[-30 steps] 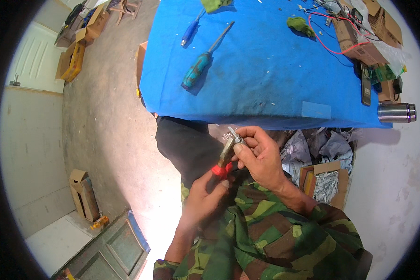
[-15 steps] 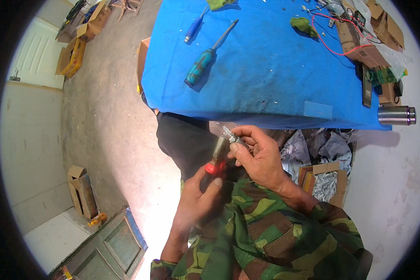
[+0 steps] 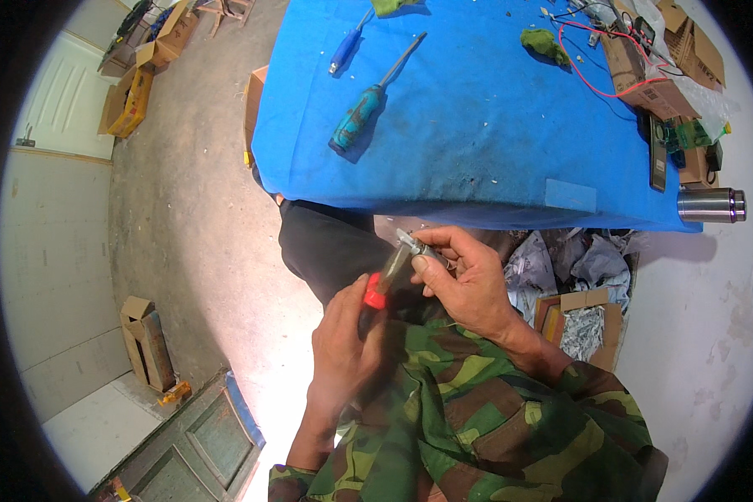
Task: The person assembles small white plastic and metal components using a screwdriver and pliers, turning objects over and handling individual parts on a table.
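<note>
My left hand (image 3: 343,339) is wrapped round the handle of a red-handled tool (image 3: 376,293) with a flat, dull metal blade. Its blade points up and away from me and meets the end of a small grey metal part (image 3: 427,251). That part is pinched between the thumb and fingers of my right hand (image 3: 468,280), over my lap just in front of the table edge. Whether the part is a small motor or some other fitting cannot be made out. On the blue-covered table (image 3: 477,159) lie a teal-handled screwdriver (image 3: 361,117) and a smaller blue-handled screwdriver (image 3: 345,52).
Green cloths (image 3: 544,43), red and black wires, cartons (image 3: 644,79) and a phone-like black device (image 3: 658,155) crowd the table's far right. A steel flask (image 3: 711,206) lies at the right corner. Below it are plastic bags (image 3: 531,272) and a box of metal scraps (image 3: 583,335).
My left hand has turned and shifted slightly up and left. The tool's blade has tilted to the right and moved up against the metal part; my right hand has stayed nearly still.
</note>
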`<state>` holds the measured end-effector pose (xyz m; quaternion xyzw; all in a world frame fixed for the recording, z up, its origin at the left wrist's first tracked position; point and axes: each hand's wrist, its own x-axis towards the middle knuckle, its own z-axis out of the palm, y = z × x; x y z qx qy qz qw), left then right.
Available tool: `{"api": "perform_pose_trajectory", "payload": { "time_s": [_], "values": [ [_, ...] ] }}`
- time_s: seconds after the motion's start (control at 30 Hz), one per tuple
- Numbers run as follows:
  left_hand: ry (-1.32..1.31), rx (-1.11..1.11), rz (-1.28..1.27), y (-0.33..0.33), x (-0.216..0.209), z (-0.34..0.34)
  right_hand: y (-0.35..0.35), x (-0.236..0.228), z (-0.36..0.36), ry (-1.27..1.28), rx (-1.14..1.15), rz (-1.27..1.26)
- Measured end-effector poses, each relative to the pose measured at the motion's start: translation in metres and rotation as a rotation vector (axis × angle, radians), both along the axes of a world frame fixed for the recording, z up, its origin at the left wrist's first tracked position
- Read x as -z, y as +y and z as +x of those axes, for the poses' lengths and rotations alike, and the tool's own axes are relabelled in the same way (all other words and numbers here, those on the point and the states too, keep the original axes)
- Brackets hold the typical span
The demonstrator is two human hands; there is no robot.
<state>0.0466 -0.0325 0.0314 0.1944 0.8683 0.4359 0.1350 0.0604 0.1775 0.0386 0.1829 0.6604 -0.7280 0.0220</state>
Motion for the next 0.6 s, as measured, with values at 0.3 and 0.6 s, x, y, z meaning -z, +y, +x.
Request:
{"api": "perform_pose_trajectory", "payload": {
  "time_s": [0.3,0.6],
  "values": [
    [0.072,0.031,-0.270,0.0009,-0.0069,-0.0010,0.0007,0.0045,0.0000,-0.020,-0.026,-0.003],
    [0.168,0.094,-0.369,0.0035,-0.0090,-0.0015,0.0050,0.0008,-0.0035,-0.069,-0.050,-0.095]
  ]
}}
